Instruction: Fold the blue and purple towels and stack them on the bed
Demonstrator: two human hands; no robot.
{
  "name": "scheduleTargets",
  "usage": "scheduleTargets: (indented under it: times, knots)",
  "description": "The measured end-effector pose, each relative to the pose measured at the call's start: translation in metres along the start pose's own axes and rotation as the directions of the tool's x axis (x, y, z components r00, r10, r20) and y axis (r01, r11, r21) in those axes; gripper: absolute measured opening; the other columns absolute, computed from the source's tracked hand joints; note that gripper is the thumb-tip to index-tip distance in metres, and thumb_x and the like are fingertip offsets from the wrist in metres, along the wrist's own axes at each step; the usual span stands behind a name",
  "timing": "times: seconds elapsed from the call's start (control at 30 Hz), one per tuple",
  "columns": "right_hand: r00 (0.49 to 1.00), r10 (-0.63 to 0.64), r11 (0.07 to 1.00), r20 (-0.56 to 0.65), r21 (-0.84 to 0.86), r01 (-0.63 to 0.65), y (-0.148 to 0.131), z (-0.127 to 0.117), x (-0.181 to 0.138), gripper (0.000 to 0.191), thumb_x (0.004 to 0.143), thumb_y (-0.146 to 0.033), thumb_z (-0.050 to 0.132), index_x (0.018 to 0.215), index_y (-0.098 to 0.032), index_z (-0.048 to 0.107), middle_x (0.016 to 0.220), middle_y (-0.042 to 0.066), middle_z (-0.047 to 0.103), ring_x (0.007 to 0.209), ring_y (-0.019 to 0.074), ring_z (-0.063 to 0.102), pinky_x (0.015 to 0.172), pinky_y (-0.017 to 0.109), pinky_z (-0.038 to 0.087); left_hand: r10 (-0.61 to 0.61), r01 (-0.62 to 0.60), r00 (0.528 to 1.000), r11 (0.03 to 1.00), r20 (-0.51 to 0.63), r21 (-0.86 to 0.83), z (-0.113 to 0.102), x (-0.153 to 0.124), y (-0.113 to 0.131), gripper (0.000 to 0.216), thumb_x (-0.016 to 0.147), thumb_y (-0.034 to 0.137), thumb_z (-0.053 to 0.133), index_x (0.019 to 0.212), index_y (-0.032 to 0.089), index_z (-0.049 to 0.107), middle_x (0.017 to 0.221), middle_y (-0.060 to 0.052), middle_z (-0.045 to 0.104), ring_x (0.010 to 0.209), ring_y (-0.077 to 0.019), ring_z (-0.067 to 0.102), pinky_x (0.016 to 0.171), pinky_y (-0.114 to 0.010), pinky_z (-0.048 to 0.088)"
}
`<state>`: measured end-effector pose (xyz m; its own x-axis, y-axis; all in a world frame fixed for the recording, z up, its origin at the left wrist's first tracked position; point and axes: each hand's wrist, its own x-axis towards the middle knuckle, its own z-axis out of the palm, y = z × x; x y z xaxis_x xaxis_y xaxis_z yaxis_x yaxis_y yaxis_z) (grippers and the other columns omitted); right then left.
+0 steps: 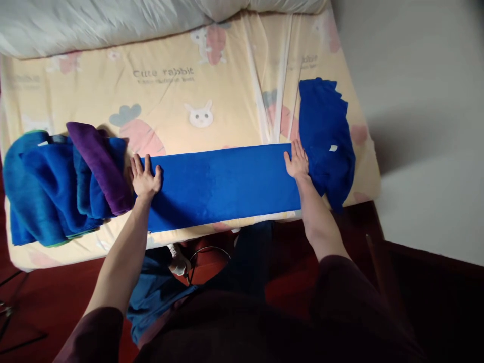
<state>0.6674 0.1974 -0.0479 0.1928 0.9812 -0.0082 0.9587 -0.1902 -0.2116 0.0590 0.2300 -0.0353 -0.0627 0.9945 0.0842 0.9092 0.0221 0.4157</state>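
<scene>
A long blue towel [227,181] lies flat in a narrow strip along the near edge of the bed. My left hand [145,177] rests palm down on its left end, fingers spread. On the right end, my right hand [297,160] lies flat with the thumb apart. Just beyond my right hand is a crumpled blue cloth [327,136] with a small white tag. Close to my left hand sits a heap of blue towels [49,186], with a rolled purple towel [100,169] on top.
The bed has a cream sheet [170,111] printed with rabbits and carrots. A pale quilt [113,22] is bunched along the far side. Thin white straps [280,85] cross the sheet. A pale wall [423,116] stands at the right, and a red floor [291,282] lies below.
</scene>
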Motion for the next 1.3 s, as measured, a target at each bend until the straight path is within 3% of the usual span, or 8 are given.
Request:
scheduleTargets:
  times: [0.4, 0.53, 0.67, 0.77, 0.87, 0.97, 1.07, 1.3]
  knots:
    - [0.976, -0.218, 0.973, 0.009, 0.078, 0.216, 0.043, -0.014, 0.014, 0.064, 0.107, -0.041, 0.026, 0.164, -0.012, 0.029, 0.171, 0.009, 0.027, 0.158, 0.0217, 0.026, 0.13, 0.045, 0.027, 0.017, -0.018, 1.0, 1.0, -0.003, -0.016, 0.006, 0.004, -0.015, 0.07, 0.104, 0.048, 0.047, 0.161, 0.011, 0.035, 0.174, -0.014, 0.013, 0.16, -0.0332, 0.007, 0.13, -0.056, 0.009]
    - [0.986, -0.155, 0.988, 0.06, 0.03, 0.153, 0.039, -0.015, 0.018, 0.065, 0.107, -0.041, 0.025, 0.165, -0.012, 0.028, 0.171, 0.011, 0.026, 0.158, 0.0255, 0.027, 0.128, 0.049, 0.029, -0.033, 0.033, 0.999, 0.999, 0.015, -0.019, 0.004, 0.007, -0.011, 0.07, 0.104, 0.049, 0.048, 0.162, 0.013, 0.033, 0.174, -0.013, 0.011, 0.16, -0.0337, 0.006, 0.129, -0.058, 0.008]
    - [0.999, -0.015, 0.999, 0.05, -0.041, 0.017, 0.009, -0.024, 0.0, 0.07, 0.107, -0.047, 0.022, 0.165, -0.009, 0.024, 0.172, 0.014, 0.023, 0.158, 0.0299, 0.025, 0.125, 0.055, 0.032, -0.038, 0.039, 0.998, 0.999, 0.045, -0.015, -0.007, 0.004, 0.003, 0.072, 0.104, 0.049, 0.043, 0.164, 0.012, 0.028, 0.175, -0.014, 0.008, 0.161, -0.0338, 0.002, 0.129, -0.058, 0.007]
    - [0.999, -0.037, 0.999, -0.014, -0.029, 0.037, -0.013, -0.033, -0.044, 0.07, 0.107, -0.047, 0.021, 0.167, -0.012, 0.016, 0.174, 0.013, 0.015, 0.161, 0.0283, 0.017, 0.128, 0.056, 0.025, 0.03, -0.029, 0.998, 0.999, 0.051, -0.017, -0.018, -0.026, 0.011, 0.072, 0.104, 0.049, 0.037, 0.165, 0.011, 0.026, 0.175, -0.014, 0.007, 0.162, -0.0314, 0.0, 0.13, -0.055, 0.003]
    - [0.985, -0.151, 0.988, 0.082, -0.004, 0.152, -0.014, -0.038, -0.099, 0.067, 0.107, -0.043, 0.024, 0.168, -0.015, 0.018, 0.173, 0.01, 0.018, 0.161, 0.0251, 0.017, 0.13, 0.055, 0.019, 0.095, -0.092, 0.991, 0.995, 0.092, -0.033, -0.03, -0.08, 0.003, 0.071, 0.104, 0.05, 0.034, 0.164, 0.012, 0.03, 0.174, -0.013, 0.013, 0.161, -0.0307, 0.007, 0.131, -0.054, 0.006]
    - [0.972, -0.161, 0.986, 0.168, -0.003, 0.164, 0.003, -0.041, -0.135, 0.065, 0.106, -0.038, 0.03, 0.167, -0.015, 0.022, 0.172, 0.01, 0.023, 0.161, 0.025, 0.018, 0.131, 0.054, 0.02, 0.089, -0.085, 0.988, 0.996, 0.127, -0.038, -0.041, -0.131, -0.018, 0.073, 0.103, 0.05, 0.033, 0.163, 0.01, 0.031, 0.172, -0.016, 0.018, 0.16, -0.0335, 0.014, 0.129, -0.054, 0.016]
    - [0.98, -0.131, 0.991, 0.15, -0.008, 0.133, 0.019, -0.044, -0.143, 0.065, 0.105, -0.036, 0.032, 0.167, -0.015, 0.024, 0.173, 0.01, 0.022, 0.161, 0.0264, 0.018, 0.13, 0.055, 0.021, 0.051, -0.05, 0.987, 0.999, 0.15, -0.009, -0.047, -0.156, -0.035, 0.075, 0.102, 0.052, 0.033, 0.164, 0.009, 0.03, 0.171, -0.018, 0.021, 0.157, -0.0374, 0.023, 0.126, -0.056, 0.022]
    - [0.98, -0.142, 0.989, 0.138, -0.02, 0.146, 0.025, -0.044, -0.133, 0.064, 0.105, -0.038, 0.03, 0.167, -0.022, 0.023, 0.172, 0.008, 0.025, 0.159, 0.0248, 0.022, 0.125, 0.055, 0.031, 0.041, -0.048, 0.991, 0.997, 0.127, 0.054, -0.042, -0.159, -0.041, 0.072, 0.103, 0.047, 0.031, 0.163, 0.009, 0.031, 0.17, -0.02, 0.024, 0.154, -0.0357, 0.032, 0.124, -0.052, 0.023]
